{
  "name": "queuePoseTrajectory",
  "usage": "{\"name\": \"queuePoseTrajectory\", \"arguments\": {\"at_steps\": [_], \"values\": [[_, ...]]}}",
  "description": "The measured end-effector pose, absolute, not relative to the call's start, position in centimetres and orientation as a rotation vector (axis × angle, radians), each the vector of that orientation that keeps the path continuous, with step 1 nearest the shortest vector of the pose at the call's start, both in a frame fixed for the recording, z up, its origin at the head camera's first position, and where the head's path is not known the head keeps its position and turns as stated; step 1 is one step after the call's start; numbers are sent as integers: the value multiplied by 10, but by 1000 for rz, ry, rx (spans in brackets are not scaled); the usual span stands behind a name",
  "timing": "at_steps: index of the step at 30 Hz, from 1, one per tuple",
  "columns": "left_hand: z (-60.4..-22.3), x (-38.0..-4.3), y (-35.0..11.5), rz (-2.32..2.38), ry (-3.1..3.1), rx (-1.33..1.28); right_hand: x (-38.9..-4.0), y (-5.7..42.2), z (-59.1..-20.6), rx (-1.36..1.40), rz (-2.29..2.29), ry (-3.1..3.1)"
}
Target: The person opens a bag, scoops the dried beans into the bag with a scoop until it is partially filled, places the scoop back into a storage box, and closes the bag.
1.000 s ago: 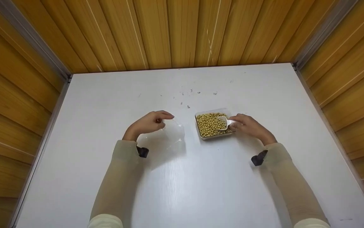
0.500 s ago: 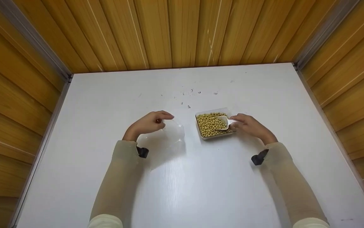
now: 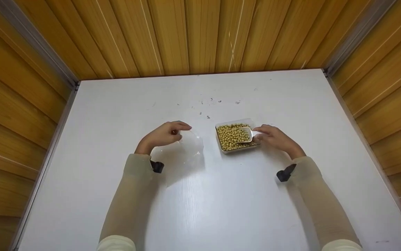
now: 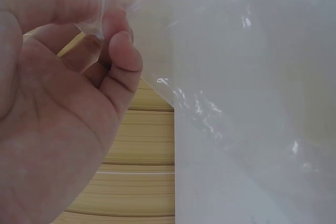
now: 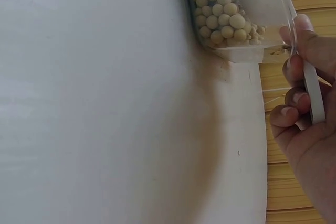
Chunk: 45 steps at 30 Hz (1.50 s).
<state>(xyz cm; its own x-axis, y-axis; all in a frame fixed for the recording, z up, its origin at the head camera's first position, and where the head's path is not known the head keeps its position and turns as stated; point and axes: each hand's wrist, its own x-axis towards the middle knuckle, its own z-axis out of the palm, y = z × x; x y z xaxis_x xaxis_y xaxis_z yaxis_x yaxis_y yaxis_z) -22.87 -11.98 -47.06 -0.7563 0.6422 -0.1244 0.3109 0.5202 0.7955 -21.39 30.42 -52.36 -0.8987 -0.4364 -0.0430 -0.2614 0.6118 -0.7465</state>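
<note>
My left hand (image 3: pixel 165 134) pinches the edge of a clear plastic bag (image 3: pixel 191 148), which spreads down over the table. In the left wrist view the thin film of the bag (image 4: pixel 205 114) runs from between thumb and fingers. My right hand (image 3: pixel 273 137) grips the handle of a white scoop (image 3: pixel 248 129); the right wrist view shows the fingers wrapped round that handle (image 5: pixel 315 95). The scoop's head lies among dried soybeans (image 3: pixel 227 137) in a clear rectangular container (image 3: pixel 237 151). Part of the handle is hidden by the fingers.
All this is on a white table (image 3: pixel 200 202) with small dark marks behind the container. Wood-patterned panels (image 3: pixel 172 38) enclose the back and both sides. Metal posts (image 3: pixel 61 66) stand at the corners.
The scoop has shifted slightly in the beans, its head now sitting a little higher and more level. The left hand and the bag have stayed in place.
</note>
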Motion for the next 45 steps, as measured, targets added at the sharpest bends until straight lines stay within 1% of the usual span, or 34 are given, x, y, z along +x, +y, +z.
{"name": "queuePoseTrajectory", "arguments": {"at_steps": [5, 12, 17, 21, 28, 30, 34, 41, 45], "values": [[-471, -230, -121, 1116, 2361, 788, -210, 301, -519, -562, -1197, 2596], [-471, -230, -123, 1135, 2354, 768, -199, 293, -495, -584, -1273, 2530], [-471, -229, -123, 1141, 2354, 773, -198, 291, -490, -541, -1245, 2521], [-472, -229, -123, 1141, 2356, 771, -199, 293, -493, -501, -1240, 2503], [-473, -229, -123, 1135, 2356, 790, -213, 308, -525, -428, -1291, 2470], [-472, -229, -123, 1141, 2353, 793, -214, 310, -528, -422, -1310, 2453], [-471, -228, -123, 1145, 2352, 775, -213, 308, -525, -397, -1332, 2424], [-470, -228, -120, 1130, 2363, 734, -203, 301, -504, -366, -1395, 2366], [-471, -227, -120, 1126, 2367, 743, -201, 301, -503, -368, -1412, 2360]]}}
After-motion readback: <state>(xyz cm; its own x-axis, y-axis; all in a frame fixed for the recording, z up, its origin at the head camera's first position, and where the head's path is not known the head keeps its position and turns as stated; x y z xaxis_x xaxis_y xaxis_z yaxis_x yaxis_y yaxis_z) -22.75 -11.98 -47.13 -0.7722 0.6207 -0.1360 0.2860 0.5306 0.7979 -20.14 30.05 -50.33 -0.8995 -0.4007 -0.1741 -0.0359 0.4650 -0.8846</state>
